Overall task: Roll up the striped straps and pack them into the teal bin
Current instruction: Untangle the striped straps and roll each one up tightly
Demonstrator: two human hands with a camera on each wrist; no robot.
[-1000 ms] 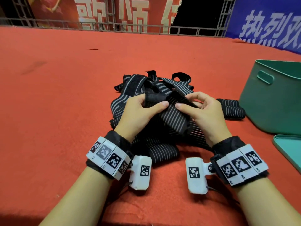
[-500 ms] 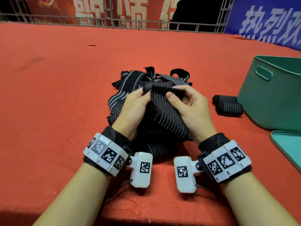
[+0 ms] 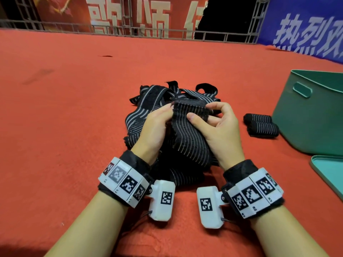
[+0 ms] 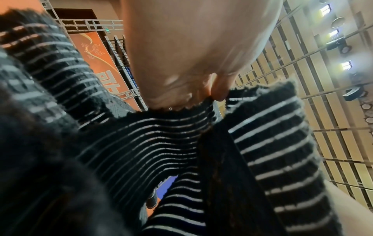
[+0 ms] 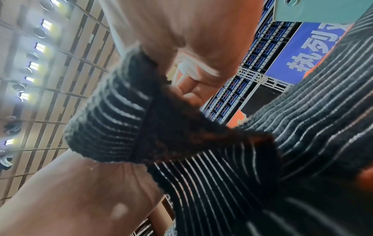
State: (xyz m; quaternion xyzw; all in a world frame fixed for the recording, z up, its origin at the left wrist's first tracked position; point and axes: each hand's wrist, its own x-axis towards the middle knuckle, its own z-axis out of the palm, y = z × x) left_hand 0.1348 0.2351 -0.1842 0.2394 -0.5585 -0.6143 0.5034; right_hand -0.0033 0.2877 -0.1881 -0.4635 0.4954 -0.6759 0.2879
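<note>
A black strap with thin white stripes (image 3: 187, 134) is held up over a tangled pile of similar straps (image 3: 148, 108) on the red carpet. My left hand (image 3: 157, 123) pinches its left edge near the top. My right hand (image 3: 213, 123) pinches the folded top end, thumb in front, fingers curled behind. In the left wrist view the fingertips (image 4: 219, 94) nip the strap's (image 4: 161, 140) frayed edge. In the right wrist view the folded end of the strap (image 5: 113, 121) sits between thumb and fingers. Two rolled straps (image 3: 259, 125) lie beside the teal bin (image 3: 311, 115) at the right.
A teal lid (image 3: 330, 173) lies flat on the carpet in front of the bin. A metal railing (image 3: 130, 32) and red and blue banners run along the far edge of the carpet. Wrist cameras hang under both wrists.
Both hands have drawn closer together and lifted the strap's end, folding its top over. The hands sit slightly farther from me than a second ago.
</note>
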